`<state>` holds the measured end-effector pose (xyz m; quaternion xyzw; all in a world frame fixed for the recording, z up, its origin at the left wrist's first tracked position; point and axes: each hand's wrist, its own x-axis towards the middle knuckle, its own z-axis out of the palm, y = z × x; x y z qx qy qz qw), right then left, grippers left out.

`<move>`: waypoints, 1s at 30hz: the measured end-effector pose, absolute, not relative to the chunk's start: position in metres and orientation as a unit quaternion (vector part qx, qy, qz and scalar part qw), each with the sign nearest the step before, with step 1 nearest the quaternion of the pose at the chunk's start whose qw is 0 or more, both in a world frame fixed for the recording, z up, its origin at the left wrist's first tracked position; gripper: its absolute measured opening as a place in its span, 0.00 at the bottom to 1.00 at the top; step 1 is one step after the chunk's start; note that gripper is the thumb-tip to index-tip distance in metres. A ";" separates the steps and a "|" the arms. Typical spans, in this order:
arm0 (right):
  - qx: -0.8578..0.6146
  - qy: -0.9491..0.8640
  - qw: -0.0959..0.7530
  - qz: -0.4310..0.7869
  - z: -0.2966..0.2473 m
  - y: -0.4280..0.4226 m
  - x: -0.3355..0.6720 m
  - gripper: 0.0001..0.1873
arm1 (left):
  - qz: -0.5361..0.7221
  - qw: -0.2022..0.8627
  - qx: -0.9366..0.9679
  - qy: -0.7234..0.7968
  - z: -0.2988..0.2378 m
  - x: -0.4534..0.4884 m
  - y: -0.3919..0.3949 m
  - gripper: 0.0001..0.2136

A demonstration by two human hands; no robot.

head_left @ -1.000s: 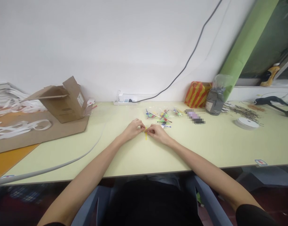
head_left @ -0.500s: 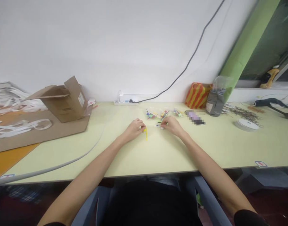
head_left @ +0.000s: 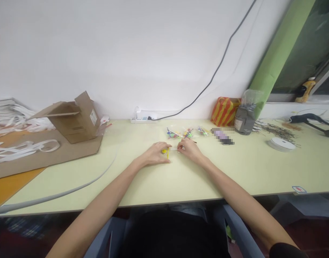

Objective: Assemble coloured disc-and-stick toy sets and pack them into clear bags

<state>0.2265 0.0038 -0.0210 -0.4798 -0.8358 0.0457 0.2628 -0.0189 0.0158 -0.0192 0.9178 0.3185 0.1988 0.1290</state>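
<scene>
My left hand (head_left: 154, 156) rests on the pale green table (head_left: 180, 175) with its fingers closed on a small yellow plastic piece (head_left: 165, 153). Just to its right, my right hand (head_left: 189, 151) pinches a thin pale stick (head_left: 176, 149) whose free end points at the yellow piece. The two hands lie a few centimetres apart. Behind them sits a scatter of small colourful plastic parts in clear bags (head_left: 186, 133).
An open cardboard box (head_left: 75, 120) stands on flat cardboard at the left, with white strips (head_left: 24, 147) beside it. A power strip (head_left: 143, 117) lies by the wall. A striped bag (head_left: 225, 109), grey container (head_left: 244, 118), white tape roll (head_left: 280, 143) and phone (head_left: 222, 137) sit at the right.
My right hand left the yellow piece, reached back to the pile of parts, and has come forward again with a thin pale stick. My left hand kept hold of the yellow piece.
</scene>
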 end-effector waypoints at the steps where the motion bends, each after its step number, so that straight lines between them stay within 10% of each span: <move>1: -0.479 -0.835 0.265 0.048 -0.022 0.004 0.226 0.05 | 0.199 0.130 0.916 0.324 -0.020 -0.019 0.017 0.32; 19: -0.485 -0.825 0.280 0.073 -0.022 0.003 0.228 0.04 | 0.202 0.087 0.907 0.360 -0.019 -0.015 0.016 0.26; 30: -0.408 -0.755 0.434 0.275 -0.030 -0.008 0.204 0.09 | 0.284 0.104 0.896 0.325 -0.014 0.003 0.002 0.18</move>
